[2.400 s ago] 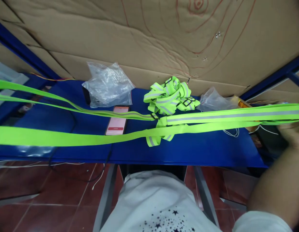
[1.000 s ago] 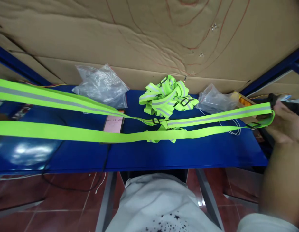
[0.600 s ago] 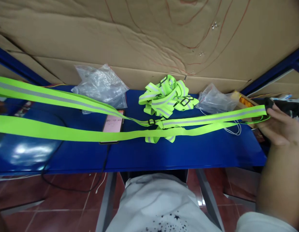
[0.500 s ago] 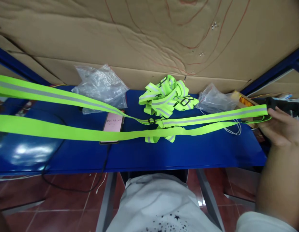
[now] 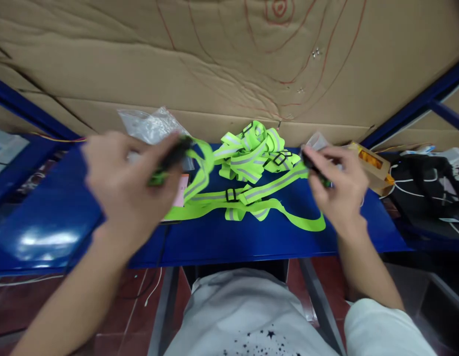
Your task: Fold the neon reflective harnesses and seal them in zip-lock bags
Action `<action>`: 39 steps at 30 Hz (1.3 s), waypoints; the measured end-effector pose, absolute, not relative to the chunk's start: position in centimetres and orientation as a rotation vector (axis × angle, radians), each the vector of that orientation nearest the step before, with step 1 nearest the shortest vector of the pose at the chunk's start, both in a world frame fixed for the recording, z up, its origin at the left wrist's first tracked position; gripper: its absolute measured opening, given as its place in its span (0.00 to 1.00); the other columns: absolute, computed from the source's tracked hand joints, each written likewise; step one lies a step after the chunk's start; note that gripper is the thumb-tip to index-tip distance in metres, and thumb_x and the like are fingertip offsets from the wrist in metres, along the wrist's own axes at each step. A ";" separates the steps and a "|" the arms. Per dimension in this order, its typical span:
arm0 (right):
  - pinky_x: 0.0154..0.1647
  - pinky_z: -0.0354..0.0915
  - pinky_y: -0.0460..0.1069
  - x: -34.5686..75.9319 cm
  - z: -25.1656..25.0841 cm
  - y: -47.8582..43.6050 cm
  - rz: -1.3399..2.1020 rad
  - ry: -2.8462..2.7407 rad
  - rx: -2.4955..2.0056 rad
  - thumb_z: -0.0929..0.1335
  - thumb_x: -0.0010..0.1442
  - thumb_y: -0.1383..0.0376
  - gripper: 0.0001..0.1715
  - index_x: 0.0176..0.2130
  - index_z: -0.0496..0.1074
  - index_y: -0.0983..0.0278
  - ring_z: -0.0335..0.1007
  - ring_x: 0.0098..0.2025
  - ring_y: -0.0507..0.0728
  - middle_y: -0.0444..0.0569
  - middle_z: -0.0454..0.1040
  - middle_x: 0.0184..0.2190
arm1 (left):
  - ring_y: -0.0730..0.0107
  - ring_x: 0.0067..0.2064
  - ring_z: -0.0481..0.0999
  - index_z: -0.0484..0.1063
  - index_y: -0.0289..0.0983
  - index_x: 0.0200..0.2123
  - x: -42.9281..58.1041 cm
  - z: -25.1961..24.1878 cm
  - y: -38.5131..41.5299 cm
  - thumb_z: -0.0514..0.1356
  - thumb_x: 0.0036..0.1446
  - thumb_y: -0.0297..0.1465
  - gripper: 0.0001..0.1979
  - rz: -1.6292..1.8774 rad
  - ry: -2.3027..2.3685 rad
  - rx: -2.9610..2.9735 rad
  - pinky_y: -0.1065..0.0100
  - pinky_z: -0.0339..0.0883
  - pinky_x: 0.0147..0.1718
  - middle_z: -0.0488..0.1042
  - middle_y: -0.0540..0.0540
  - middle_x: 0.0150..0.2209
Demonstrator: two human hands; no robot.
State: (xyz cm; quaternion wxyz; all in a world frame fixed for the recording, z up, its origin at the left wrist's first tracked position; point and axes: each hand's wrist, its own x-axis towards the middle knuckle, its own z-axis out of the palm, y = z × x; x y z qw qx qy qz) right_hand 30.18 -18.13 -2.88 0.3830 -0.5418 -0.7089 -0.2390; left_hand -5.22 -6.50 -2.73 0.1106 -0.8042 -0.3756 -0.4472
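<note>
A neon-green reflective strap (image 5: 268, 189) with a grey stripe runs between my two hands, sagging above the table. My left hand (image 5: 131, 180), smeared by motion, is closed on a black buckle end (image 5: 176, 153) of this strap. On the other side, my right hand (image 5: 338, 185) pinches another black buckle end (image 5: 314, 168). A black slider (image 5: 231, 195) sits on the strap's middle stretch. Just behind lies a heap of similar reflective straps (image 5: 251, 153) with black sliders. The phone (image 5: 182, 190) is partly hidden behind my left hand and the strap.
The blue table (image 5: 214, 242) backs onto a cardboard wall (image 5: 140, 74) with red lines. Clear plastic bags (image 5: 151, 126) lie at the back left, and another bag (image 5: 318, 141) is behind my right hand. A cardboard box (image 5: 375, 170) and a black bag (image 5: 425, 193) are at the right.
Both hands have come inward from the far sides, bringing the strap's ends nearer each other. The strap was stretched wide and now hangs slack in loops. My left hand has come fully into view.
</note>
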 end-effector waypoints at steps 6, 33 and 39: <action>0.53 0.65 0.63 24.3 -5.8 -17.3 -0.515 -1.845 -1.344 0.66 0.67 0.73 0.47 0.74 0.53 0.39 0.69 0.51 0.65 0.52 0.71 0.45 | 0.55 0.44 0.71 0.72 0.42 0.65 2.1 -5.0 -11.0 0.60 0.58 0.22 0.31 -1.095 -0.867 -2.433 0.56 0.69 0.47 0.71 0.41 0.38; 0.72 0.60 0.68 26.3 -3.8 -17.7 0.491 -1.877 -1.080 0.80 0.54 0.53 0.65 0.76 0.47 0.50 0.58 0.72 0.70 0.56 0.60 0.71 | 0.54 0.46 0.72 0.78 0.40 0.58 3.7 -4.5 -12.6 0.60 0.57 0.18 0.26 -1.345 -0.845 -2.402 0.50 0.67 0.52 0.74 0.39 0.41; 0.63 0.71 0.62 27.7 -5.3 -16.5 1.164 -1.641 -0.874 0.85 0.42 0.56 0.57 0.67 0.68 0.49 0.70 0.66 0.68 0.51 0.67 0.69 | 0.55 0.45 0.74 0.80 0.43 0.55 3.5 -4.7 -13.1 0.61 0.55 0.19 0.25 -1.382 -0.933 -2.395 0.50 0.69 0.51 0.75 0.41 0.40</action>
